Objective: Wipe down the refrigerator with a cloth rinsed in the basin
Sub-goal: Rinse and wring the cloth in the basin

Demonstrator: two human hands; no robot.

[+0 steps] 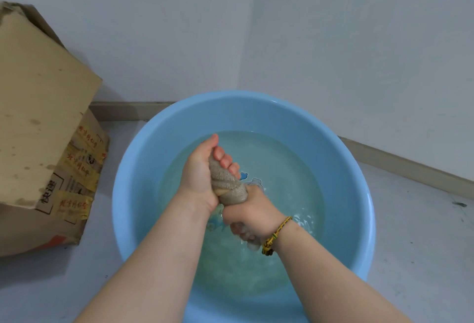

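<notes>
Basin (154,143): blue, round, on floor in wall corner, part-filled with cloudy water (282,163).
Cardboard box (43,107): taped, just left of basin.
Left hand (200,171): fingers curled tight round upper end of cloth (227,184).
Right hand (252,211): clenched round lower end.
Cloth: greyish, twisted rope-like above water.
Step, as judged: wringing after rinse.
Next: firmer twist, then carrying to refrigerator, not in view.

One round light-blue plastic basin (333,143) on the floor at 6 o'clock of view, part-filled with cloudy water. A wet grey-beige terry cloth (227,186) is twisted into a tight rope over the basin centre, running 11 to 5 o'clock. The left hand (200,169) grips the 11 end, the right hand (252,213) the 5 end.
</notes>
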